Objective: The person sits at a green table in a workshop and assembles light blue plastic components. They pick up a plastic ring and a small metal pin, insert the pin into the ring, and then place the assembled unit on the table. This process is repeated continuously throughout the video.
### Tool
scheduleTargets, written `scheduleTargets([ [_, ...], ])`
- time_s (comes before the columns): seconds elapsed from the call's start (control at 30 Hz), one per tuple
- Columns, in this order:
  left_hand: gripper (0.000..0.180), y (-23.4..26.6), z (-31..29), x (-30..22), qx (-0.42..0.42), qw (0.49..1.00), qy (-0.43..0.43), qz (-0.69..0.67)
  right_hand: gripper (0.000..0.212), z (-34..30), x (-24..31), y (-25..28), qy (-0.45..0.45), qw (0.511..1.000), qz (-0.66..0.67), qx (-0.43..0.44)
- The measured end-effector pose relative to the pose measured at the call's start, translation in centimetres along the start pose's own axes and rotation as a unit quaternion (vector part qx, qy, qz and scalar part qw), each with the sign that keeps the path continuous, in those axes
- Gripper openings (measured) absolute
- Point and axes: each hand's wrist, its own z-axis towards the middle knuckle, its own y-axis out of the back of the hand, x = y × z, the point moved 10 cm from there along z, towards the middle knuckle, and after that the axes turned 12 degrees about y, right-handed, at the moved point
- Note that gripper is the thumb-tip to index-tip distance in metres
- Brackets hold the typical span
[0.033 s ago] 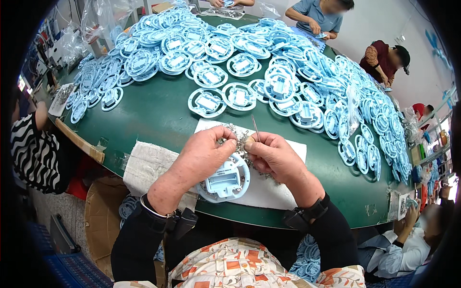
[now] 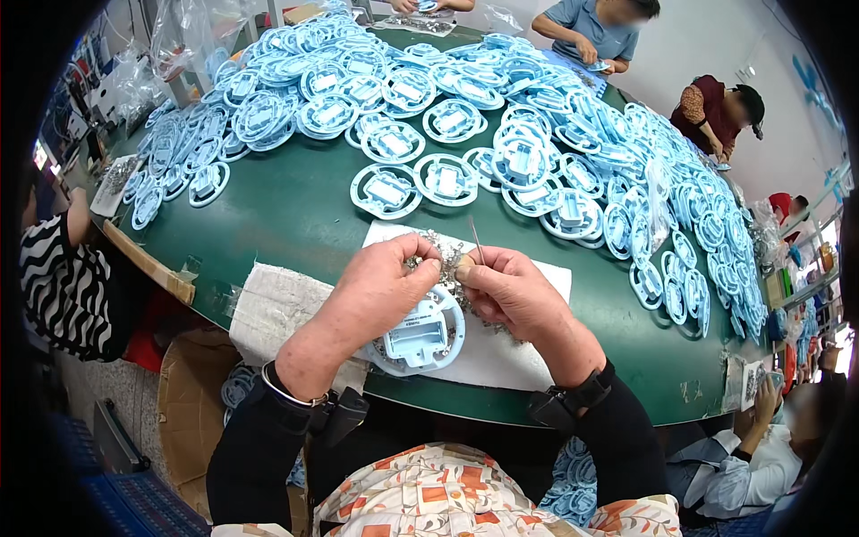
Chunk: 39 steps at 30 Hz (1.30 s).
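In the head view, the person's left hand [image 2: 380,279] and right hand [image 2: 514,285] face each other over a white sheet [image 2: 555,285] on the green table [image 2: 286,201]. The left thumb and forefinger are drawn together in a narrow pinch; whether a small part sits between them, I cannot tell. The right thumb and forefinger are pressed around a thin metal tool [image 2: 476,237], which stands up out of the grip, its upper end leaning slightly left. The fingertips of the two hands are near each other, with a heap of small metal parts [image 2: 452,246] between and behind them.

The light blue ring-shaped piece [image 2: 419,340] lies on the sheet just below the hands, nearer the person, its rectangular recess facing up; the left hand covers part of its upper left rim. A whitish cloth [image 2: 276,309] lies at the table's edge, left of the sheet. Beyond the hands, a large pile of similar blue pieces [image 2: 412,89] spreads across the table. A co-worker in a blue shirt [image 2: 573,27] stands at the far side, hands together
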Motion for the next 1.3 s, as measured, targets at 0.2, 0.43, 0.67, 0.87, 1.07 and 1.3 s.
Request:
scheduleTargets([
  [0.2,0.014,0.0,-0.5,-0.7,-0.011,0.998,-0.017,0.061,0.019,0.1,0.0,-0.2,0.014,0.998,-0.057,0.012],
  [0.43,0.014,-0.3,-0.8,-1.3,0.004,0.998,-0.024,0.058,0.021,-0.2,0.2,0.1,0.010,0.999,-0.044,-0.017],
  [0.67,0.016,-0.9,-0.5,-1.0,0.015,0.999,-0.036,0.010,0.021,-0.1,0.6,0.3,0.035,0.998,-0.036,-0.024],
  [0.87,0.016,-0.8,-0.4,-1.0,0.007,1.000,-0.023,0.017,0.018,-0.4,1.7,0.6,0.084,0.987,-0.128,-0.043],
  [1.07,0.016,-0.7,-0.6,-1.2,0.018,0.998,-0.025,0.062,0.015,-0.4,2.9,0.9,0.133,0.970,-0.199,-0.042],
  [1.3,0.018,-0.7,-0.6,-1.0,0.024,1.000,0.003,0.014,0.012,-0.6,3.0,0.8,0.158,0.965,-0.200,-0.063],
])
